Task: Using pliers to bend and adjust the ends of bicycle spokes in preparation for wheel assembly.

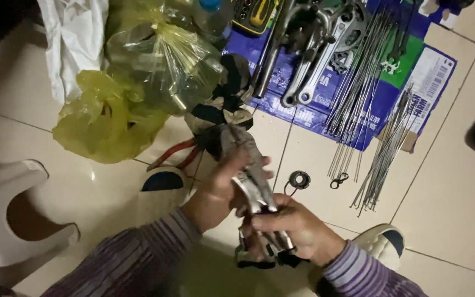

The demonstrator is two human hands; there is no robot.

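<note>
Steel locking pliers (257,190) clamped in both fists, left hand (224,190) above right hand (295,228).

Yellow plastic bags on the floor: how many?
2. One clear yellow bag stands upright at top centre, things inside it. One crumpled yellow bag lies just below and left of it, touching it. A white bag sits left of them; more may be hidden behind.

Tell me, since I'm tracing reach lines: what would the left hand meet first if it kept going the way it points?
Probably the crumpled dark rag just beyond the left hand and the metal locking pliers it grips, then the yellow plastic bag. Depth is unclear.
</note>
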